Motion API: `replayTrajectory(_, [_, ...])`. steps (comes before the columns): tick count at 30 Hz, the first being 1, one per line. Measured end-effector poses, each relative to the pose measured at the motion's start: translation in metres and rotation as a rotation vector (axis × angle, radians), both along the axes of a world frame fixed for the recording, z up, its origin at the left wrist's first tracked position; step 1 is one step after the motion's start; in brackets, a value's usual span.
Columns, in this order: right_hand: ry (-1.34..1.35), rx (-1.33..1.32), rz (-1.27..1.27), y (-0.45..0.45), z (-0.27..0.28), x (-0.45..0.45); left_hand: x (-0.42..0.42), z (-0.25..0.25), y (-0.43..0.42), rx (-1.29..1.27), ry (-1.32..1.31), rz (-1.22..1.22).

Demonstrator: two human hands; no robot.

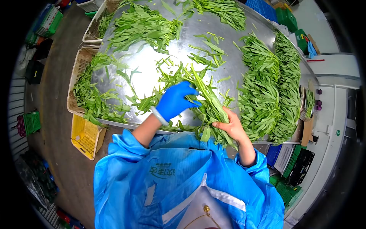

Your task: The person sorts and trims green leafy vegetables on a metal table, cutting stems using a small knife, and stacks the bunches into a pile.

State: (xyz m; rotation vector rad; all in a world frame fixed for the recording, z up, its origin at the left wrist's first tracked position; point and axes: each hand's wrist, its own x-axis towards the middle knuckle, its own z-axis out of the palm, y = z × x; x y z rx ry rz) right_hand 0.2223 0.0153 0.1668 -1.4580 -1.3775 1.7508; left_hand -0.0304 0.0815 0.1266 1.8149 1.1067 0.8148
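Note:
My right hand [231,126], bare, is wrapped round a bunch of water spinach [212,100] near its leafy end. The bunch is held at a slant, with its pale green stems pointing up and away from me. Beside those stems is my left hand [176,101] in a blue glove, its thumb and fingers apart and nothing visibly gripped between them. Loose leaves and short stem pieces [207,51] lie scattered on the metal table [232,45] around and beyond the hands.
Long rows of water spinach [259,87] lie on the right. More heaps [146,28] lie at the far left. Cream baskets [82,63] holding greens stand against the left edge, with a yellow crate [85,137] on the floor below. Stacked crates [284,158] are at lower right.

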Motion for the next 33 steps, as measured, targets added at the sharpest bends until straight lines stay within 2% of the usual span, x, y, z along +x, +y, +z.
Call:
replayTrajectory(1, [-0.011,-0.020,0.020,0.000,-0.001,0.001,0.005,-0.010,-0.002,0.029,0.002,-0.084])
replayTrajectory(4, [-0.040,-0.074,0.049,-0.001,-0.009,0.009,0.009,-0.022,0.002,-0.343,-0.147,-0.013])
replayTrajectory(5, [-0.035,-0.069,0.051,-0.002,-0.010,0.012,0.009,-0.035,0.001,-0.601,-0.487,0.051])
replayTrajectory(7, [-0.024,-0.060,0.058,-0.006,-0.012,0.017,-0.013,-0.022,0.009,-0.815,-0.706,0.180])
replayTrajectory(9, [0.053,-0.123,-0.032,-0.009,-0.013,0.020,-0.045,-0.036,0.019,-0.801,-0.698,0.356])
replayTrajectory(11, [0.110,-0.161,-0.107,-0.011,-0.013,0.026,-0.097,-0.089,0.035,-0.713,-0.786,0.437])
replayTrajectory(13, [0.155,-0.171,-0.196,-0.009,-0.007,0.026,-0.110,-0.079,0.037,-0.481,-0.210,0.596])
replayTrajectory(14, [0.174,-0.182,-0.229,-0.009,-0.005,0.026,-0.114,-0.100,0.027,0.007,0.194,0.541])
replayTrajectory(17, [0.182,-0.197,-0.261,-0.004,-0.005,0.025,-0.082,-0.027,0.005,0.057,0.692,0.403])
replayTrajectory(18, [0.193,-0.186,-0.259,-0.001,-0.005,0.021,-0.076,-0.036,0.005,0.195,0.713,0.357])
replayTrajectory(19, [0.203,-0.179,-0.257,0.001,-0.004,0.016,-0.068,-0.042,-0.004,-0.052,0.432,0.289])
replayTrajectory(20, [0.221,-0.205,-0.251,0.003,-0.001,0.012,-0.046,-0.031,-0.009,-0.150,-0.009,0.285])
replayTrajectory(21, [0.233,-0.198,-0.239,0.005,-0.002,0.007,-0.029,-0.026,-0.012,-0.129,-0.079,0.186])
replayTrajectory(25, [0.272,-0.212,-0.204,0.010,-0.008,-0.002,0.020,-0.019,-0.020,-0.042,-0.074,0.060])
replayTrajectory(28, [0.255,-0.236,-0.195,0.011,-0.010,0.002,0.023,-0.032,-0.012,0.376,-0.083,0.061])
replayTrajectory(31, [0.245,-0.210,-0.221,0.009,-0.014,0.004,0.006,-0.041,-0.005,0.160,-0.260,0.273])
replayTrajectory(33, [0.218,-0.170,-0.276,0.010,-0.008,0.005,-0.008,-0.046,0.004,-0.047,-0.497,0.577])
